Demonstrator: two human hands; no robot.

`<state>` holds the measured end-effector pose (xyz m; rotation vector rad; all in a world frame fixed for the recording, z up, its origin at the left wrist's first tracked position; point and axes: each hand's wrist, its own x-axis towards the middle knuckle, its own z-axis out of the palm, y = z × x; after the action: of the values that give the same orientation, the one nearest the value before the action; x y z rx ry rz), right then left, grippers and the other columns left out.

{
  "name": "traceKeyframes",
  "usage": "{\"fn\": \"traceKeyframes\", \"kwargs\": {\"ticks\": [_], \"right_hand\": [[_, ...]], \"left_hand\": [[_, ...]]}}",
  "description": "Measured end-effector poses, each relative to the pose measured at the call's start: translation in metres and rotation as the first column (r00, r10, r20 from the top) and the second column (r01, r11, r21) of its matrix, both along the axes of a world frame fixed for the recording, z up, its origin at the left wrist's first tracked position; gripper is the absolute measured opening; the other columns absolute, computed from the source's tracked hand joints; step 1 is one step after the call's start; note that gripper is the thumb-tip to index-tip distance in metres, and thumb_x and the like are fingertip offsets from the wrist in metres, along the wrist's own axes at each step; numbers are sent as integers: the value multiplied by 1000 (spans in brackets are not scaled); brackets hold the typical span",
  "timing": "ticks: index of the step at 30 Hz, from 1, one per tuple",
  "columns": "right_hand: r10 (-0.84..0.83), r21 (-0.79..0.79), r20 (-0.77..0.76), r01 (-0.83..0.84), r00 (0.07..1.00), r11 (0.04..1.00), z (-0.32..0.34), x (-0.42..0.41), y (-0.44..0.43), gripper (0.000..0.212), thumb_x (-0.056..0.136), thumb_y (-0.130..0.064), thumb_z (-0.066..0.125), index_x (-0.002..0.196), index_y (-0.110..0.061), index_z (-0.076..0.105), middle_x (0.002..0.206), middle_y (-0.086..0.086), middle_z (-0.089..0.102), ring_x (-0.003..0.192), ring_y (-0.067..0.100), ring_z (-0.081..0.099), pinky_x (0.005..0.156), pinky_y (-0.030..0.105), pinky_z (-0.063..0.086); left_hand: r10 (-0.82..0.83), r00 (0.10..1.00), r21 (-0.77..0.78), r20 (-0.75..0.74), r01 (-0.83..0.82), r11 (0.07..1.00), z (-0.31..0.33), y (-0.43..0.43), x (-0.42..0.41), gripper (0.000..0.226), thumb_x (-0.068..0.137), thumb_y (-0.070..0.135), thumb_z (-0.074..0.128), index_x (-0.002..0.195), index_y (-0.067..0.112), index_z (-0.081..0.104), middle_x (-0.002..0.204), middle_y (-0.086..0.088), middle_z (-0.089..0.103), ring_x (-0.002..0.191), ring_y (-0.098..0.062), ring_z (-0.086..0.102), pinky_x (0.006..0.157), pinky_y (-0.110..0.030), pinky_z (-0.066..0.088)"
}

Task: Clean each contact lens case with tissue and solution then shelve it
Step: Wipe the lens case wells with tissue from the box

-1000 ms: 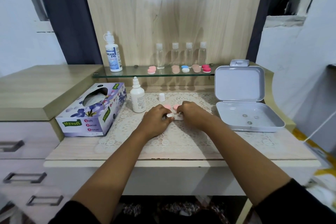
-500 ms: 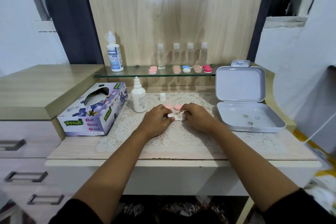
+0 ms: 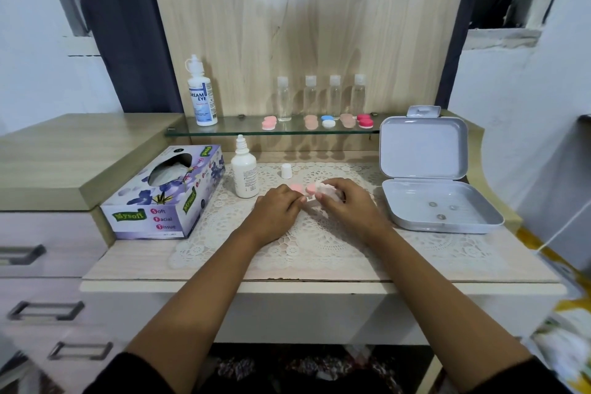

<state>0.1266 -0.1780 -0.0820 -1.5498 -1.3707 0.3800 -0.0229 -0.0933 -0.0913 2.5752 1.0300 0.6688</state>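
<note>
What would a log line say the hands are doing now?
step: wiping | left hand: holds lens case | right hand: grips tissue against it | solution bottle: upright, uncapped

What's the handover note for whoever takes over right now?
Left hand pinches the white lens case on the mat; right hand holds a tissue against it.
Its two pink caps lie just behind; solution bottle stands uncapped.
Done: five cases sit on the glass shelf.
Left: finish wiping, cap, shelve this one.
</note>
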Motion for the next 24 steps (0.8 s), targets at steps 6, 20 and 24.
{"fn": "traceKeyframes", "kwargs": {"ticks": [6, 20, 24], "right_hand": [[37, 29, -66, -35, 997, 999, 7, 1, -4, 16, 85, -10, 65, 101, -11, 64, 90, -4, 61, 75, -2, 55, 62, 2, 39], [-106, 147, -110, 121, 988, 982, 5, 2, -1, 24, 87, -17, 63, 110, -10, 68, 97, 2, 66, 77, 6, 57, 62, 2, 40], [-225, 326, 89, 185, 970, 927, 3, 3, -2, 22, 85, -4, 62, 105, -8, 69, 101, 5, 64, 71, -5, 49, 66, -2, 35]], "left_hand": [[-5, 992, -100, 130, 18, 995, 3, -3, -2, 30, 98, 32, 41, 109, 15, 63, 96, 0, 61, 94, -19, 57, 85, -39, 44], [-146, 894, 118, 424, 105, 987, 3, -12, -7, 29, 80, 19, 73, 107, 14, 66, 93, 4, 64, 82, -2, 55, 74, -13, 43], [-123, 900, 139, 418, 71, 988, 2, -11, -6, 30, 79, 20, 74, 108, 12, 67, 91, 2, 65, 81, -6, 56, 73, -17, 44]]}}
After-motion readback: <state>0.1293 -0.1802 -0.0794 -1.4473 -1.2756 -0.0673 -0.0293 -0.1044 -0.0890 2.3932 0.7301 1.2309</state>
